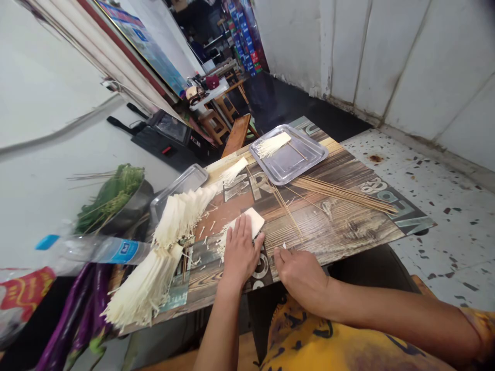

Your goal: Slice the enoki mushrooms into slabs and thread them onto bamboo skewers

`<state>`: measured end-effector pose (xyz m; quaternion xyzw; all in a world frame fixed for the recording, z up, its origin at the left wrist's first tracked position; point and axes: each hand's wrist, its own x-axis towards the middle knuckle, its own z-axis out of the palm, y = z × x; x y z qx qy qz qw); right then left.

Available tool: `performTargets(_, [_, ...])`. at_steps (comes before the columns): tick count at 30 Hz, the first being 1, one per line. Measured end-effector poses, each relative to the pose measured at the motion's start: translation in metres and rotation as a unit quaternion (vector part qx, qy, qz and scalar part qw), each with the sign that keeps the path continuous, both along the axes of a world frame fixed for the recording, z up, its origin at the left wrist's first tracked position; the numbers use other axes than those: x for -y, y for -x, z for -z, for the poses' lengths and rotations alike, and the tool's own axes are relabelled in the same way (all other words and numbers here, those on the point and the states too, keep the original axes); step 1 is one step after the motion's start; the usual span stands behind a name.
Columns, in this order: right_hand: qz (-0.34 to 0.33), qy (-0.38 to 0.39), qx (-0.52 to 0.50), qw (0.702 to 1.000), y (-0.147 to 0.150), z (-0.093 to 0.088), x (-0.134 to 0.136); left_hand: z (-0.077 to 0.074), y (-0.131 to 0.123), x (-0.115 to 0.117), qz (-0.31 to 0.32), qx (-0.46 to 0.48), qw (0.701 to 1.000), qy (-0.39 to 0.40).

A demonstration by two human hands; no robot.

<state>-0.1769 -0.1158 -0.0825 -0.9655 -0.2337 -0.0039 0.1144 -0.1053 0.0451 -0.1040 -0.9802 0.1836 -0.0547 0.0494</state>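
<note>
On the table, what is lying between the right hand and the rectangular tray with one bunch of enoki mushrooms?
In the head view, some loose bamboo skewers lie between the right hand and that tray.

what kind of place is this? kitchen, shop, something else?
Likely a small eatery or skewer stall's prep area, though no sign confirms it: rows of enoki-like mushrooms, a bundle of thin skewers, and wooden stools further back.
</note>
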Motion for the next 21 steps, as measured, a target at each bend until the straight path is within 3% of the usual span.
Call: performTargets(21, [0.0,-0.03,-0.05,0.998,-0.022,-0.003,-0.013,0.003,-0.001,-0.001,-0.007,-0.009,1.0,0.012])
